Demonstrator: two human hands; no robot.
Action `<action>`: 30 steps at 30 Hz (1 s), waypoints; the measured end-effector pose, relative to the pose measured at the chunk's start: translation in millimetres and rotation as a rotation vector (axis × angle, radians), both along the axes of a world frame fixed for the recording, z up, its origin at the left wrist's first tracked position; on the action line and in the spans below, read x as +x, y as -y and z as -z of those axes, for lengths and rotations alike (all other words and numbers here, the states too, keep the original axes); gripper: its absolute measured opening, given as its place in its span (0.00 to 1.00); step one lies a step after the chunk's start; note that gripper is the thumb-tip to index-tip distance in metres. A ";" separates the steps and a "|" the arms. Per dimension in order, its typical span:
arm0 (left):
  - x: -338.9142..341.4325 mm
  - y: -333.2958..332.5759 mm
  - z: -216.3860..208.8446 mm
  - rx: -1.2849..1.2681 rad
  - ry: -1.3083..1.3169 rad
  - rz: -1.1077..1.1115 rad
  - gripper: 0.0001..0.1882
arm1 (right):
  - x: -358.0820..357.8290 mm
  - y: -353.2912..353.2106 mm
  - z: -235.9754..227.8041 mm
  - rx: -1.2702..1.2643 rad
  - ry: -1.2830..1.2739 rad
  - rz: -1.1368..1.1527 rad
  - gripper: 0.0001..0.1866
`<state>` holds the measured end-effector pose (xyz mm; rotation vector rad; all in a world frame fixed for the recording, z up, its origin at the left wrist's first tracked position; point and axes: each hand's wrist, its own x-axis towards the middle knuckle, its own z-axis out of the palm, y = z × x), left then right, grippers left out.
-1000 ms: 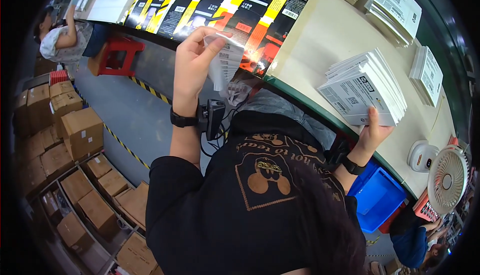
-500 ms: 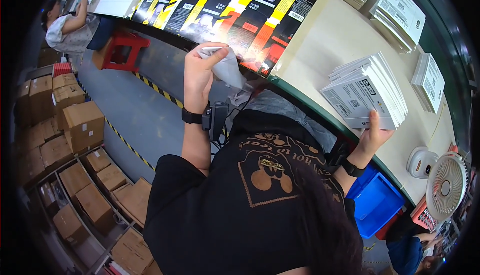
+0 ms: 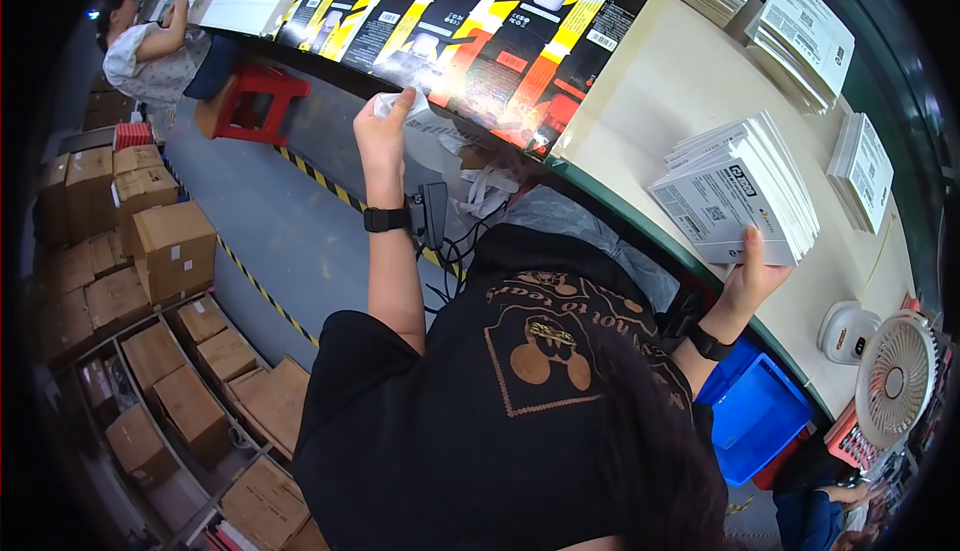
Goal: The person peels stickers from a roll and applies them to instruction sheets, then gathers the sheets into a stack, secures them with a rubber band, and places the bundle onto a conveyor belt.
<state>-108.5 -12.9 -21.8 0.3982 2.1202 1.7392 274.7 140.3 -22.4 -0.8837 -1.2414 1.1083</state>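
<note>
My right hand (image 3: 752, 276) grips the lower edge of a fanned stack of white printed cards (image 3: 715, 201), thumb on the front face, over the table's near edge. Raised at the front edge of the black, yellow and orange printed sheets (image 3: 455, 71), my left hand (image 3: 381, 146) pinches a crumpled thin white piece (image 3: 412, 103). Whether that piece is paper, cloth or film I cannot tell. The printed sheets lie side by side on the table.
More stacks of white cards (image 3: 805, 31) lie along the table's far right side. A white fan (image 3: 893, 381) stands at the right, with a blue bin (image 3: 755, 421) below the table edge. Cartons (image 3: 175, 251) and a red stool (image 3: 262, 106) are at the left; another person (image 3: 150, 51) sits there.
My left hand has moved slightly left, and the white piece no longer hangs down to its right but shows only near the fingertips. The right hand still holds the cards, almost unmoved.
</note>
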 end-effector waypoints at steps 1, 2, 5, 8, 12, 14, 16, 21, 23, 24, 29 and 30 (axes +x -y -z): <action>0.4 0.7 2.0 -0.002 0.001 0.001 0.09 | -0.3 1.3 0.2 -0.001 0.000 0.002 0.25; 1.1 -1.7 3.2 -0.027 0.008 0.005 0.09 | -1.2 1.0 -0.6 0.003 -0.002 0.006 0.25; 1.4 -6.5 5.1 -0.075 0.023 0.014 0.10 | -4.8 0.4 -2.7 0.011 -0.011 0.006 0.25; 2.8 -11.9 1.4 -0.036 0.131 0.000 0.12 | -5.7 -2.2 -4.5 0.024 -0.007 0.017 0.26; -5.3 -12.0 16.2 -0.045 0.069 0.040 0.16 | -8.2 -2.6 -8.6 0.029 0.005 0.052 0.28; -16.1 -4.3 36.4 -0.111 -0.152 0.071 0.21 | -10.7 -0.3 -14.3 -0.015 0.008 0.067 0.29; -34.8 12.0 44.9 -0.329 -0.275 0.043 0.26 | -14.8 2.8 -20.0 -0.115 0.006 0.060 0.31; 8.7 0.1 -64.0 -0.238 -0.842 -0.143 0.17 | 4.7 -11.8 -40.0 -0.119 -0.130 0.090 0.30; 30.3 -19.1 -91.5 0.014 -0.652 0.027 0.15 | 20.7 -22.5 -65.8 -0.149 -0.150 0.112 0.28; 44.7 -28.6 -103.0 0.206 -0.456 0.170 0.13 | 27.3 -27.4 -76.7 -0.171 -0.160 0.117 0.28; 146.5 -119.4 -126.7 0.254 -0.070 1.084 0.15 | 87.3 -91.5 -125.1 -0.108 -0.060 0.170 0.22; 174.6 -137.8 -129.9 0.292 0.024 1.257 0.17 | 100.7 -107.4 -129.0 -0.101 -0.059 0.186 0.22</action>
